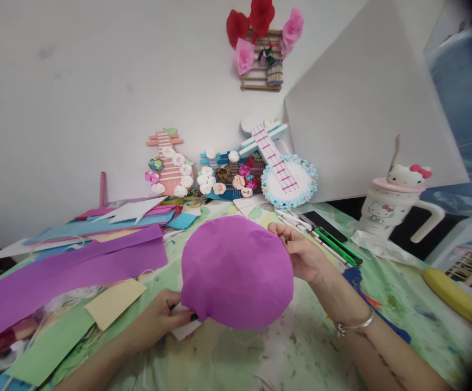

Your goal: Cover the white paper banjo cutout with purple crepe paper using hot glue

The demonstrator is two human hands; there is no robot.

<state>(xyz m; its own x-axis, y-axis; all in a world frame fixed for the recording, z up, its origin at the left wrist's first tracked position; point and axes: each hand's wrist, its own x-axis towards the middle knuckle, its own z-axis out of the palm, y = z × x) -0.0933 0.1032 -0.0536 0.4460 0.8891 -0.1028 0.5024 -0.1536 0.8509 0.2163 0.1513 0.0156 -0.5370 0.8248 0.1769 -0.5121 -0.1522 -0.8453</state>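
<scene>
Purple crepe paper (236, 271), crinkled and shaped into a rounded, slightly puffed disc, is held up just above the middle of the table (309, 347), between the person's two hands. The left hand (165, 316) is closed on its lower left edge, fingers curled under and the thumb pressed on top; a scrap of white card (185, 328) shows right below those fingers, touching them. The right hand (303, 255) pinches the upper right edge between thumb and fingertips, and a thin silver bracelet (354, 325) sits on that wrist. To the left a long strip (69, 274) of the same purple paper lies across the table, with a cream card (116, 303) just beside its near end and a green sheet (52, 342) below. Behind the right hand lies a row of pens (329, 244), some green and some white, next to a dark phone (325, 225). Further right stands a white cat mug (390, 203) with a pink lid, and near the right edge lies a yellow thing (451, 293) that I cannot make out. Against the wall lean a pink toy guitar (168, 163) and a white one (285, 176) with a blue frill, both trimmed with paper roses. A big white board (366, 108) leans there too, and red and pink paper flowers (260, 38) hang on the wall above.
</scene>
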